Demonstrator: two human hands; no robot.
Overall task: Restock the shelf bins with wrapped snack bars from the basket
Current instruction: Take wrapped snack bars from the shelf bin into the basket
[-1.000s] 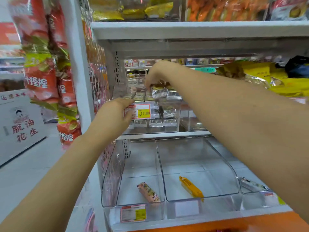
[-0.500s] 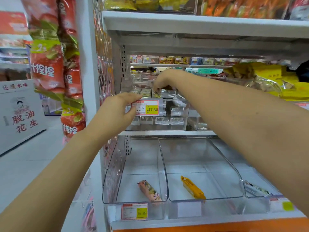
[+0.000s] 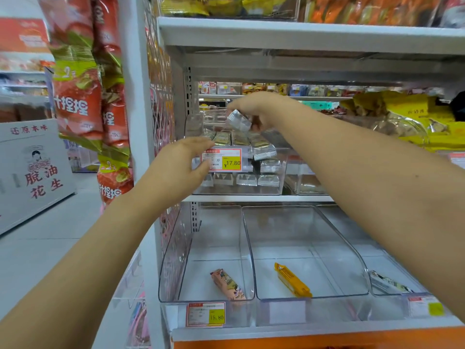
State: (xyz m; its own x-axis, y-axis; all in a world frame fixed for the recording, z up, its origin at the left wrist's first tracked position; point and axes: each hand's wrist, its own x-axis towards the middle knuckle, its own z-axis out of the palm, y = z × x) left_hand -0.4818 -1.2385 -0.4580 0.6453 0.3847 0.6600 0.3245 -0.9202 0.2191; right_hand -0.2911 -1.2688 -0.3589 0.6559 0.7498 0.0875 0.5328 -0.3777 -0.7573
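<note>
Silver foil-wrapped snack bar is in the air just above the clear plastic shelf bin on the middle shelf, toward the bin's 11 o'clock. The right hand pinches it from the bar's 2 o'clock, fingers curled round the wrapper.

That bin is already stacked with rows of matching foil-wrapped bars. A red-and-yellow price tag reading 17.80 is on its front wall.

The left hand sits at the bin's 9 o'clock in a wide C, thumb over the rim and fingertips at the tag's left edge. Clamping or only touching: cannot tell.

At 6 o'clock, on the lower shelf, are three clear sloped bins. The left one holds one peach-coloured wrapped bar, the middle one a yellow wrapped bar. The right one holds a dark wrapper, with detail too blurred to tell.

At 9 o'clock, well apart from the bins, red snack bags hang. A white box with red characters stands below them.

At 3 o'clock are yellow bags.
</note>
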